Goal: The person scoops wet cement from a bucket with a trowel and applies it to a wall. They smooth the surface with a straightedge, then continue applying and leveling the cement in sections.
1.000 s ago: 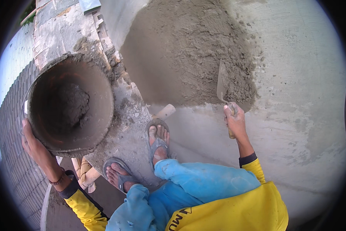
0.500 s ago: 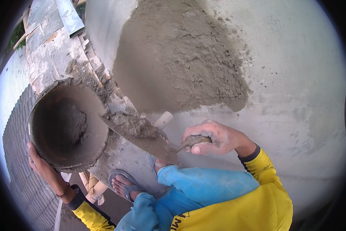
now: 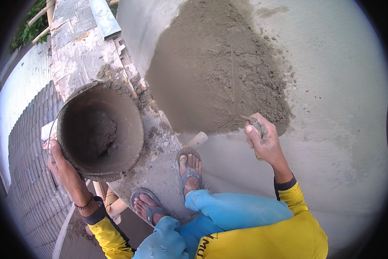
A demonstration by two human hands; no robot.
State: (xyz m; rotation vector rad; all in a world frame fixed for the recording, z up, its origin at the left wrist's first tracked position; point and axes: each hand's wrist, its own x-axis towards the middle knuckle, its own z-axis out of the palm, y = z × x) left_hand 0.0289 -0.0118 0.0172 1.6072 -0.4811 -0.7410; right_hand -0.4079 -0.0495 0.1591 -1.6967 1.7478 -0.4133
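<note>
No packages, labels, signs or screens appear anywhere in this view. The only lettering is a dark print on the person's yellow shirt (image 3: 263,241), at the lower edge.

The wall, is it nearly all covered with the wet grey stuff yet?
Not yet. One rough patch of wet mortar is on the wall. The right hand presses a trowel at its lower edge; the left hand holds the bucket, some mortar inside. Much wall remains smooth.
</note>
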